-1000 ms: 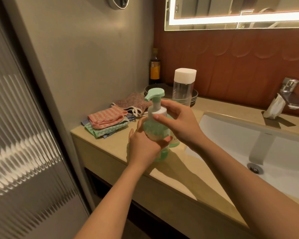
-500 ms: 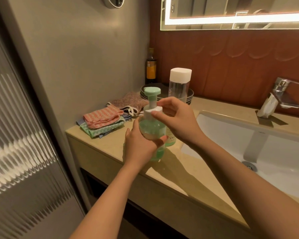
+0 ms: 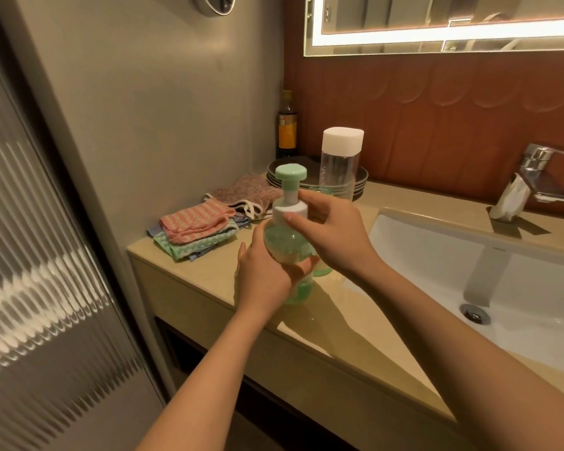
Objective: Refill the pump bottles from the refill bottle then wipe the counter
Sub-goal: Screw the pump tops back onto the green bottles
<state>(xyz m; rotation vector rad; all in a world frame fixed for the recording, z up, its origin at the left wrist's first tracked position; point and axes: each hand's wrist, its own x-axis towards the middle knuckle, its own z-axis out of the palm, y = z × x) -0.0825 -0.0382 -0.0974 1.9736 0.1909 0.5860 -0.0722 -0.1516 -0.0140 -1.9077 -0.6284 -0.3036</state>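
A green pump bottle [image 3: 287, 245] with a white collar and mint pump head stands on the beige counter [image 3: 209, 275]. My left hand [image 3: 264, 278] grips its body from the left. My right hand [image 3: 329, 232] pinches the white collar from the right. Behind my right hand, a second green bottle [image 3: 323, 271] is mostly hidden. A tall clear bottle with a white cap [image 3: 339, 161] stands further back. Folded cloths [image 3: 196, 232] in pink, green and blue lie at the counter's left end.
A stack of dark plates [image 3: 360, 183] sits at the back beside a dark bottle with a yellow label [image 3: 287, 125] in the corner. A brown cloth [image 3: 248, 193] lies behind the folded ones. The white sink [image 3: 469, 271] and chrome tap [image 3: 534, 170] are on the right.
The pump head has turned, its spout no longer pointing left. My right hand has shifted round the white collar. My left hand keeps its hold on the bottle's body.
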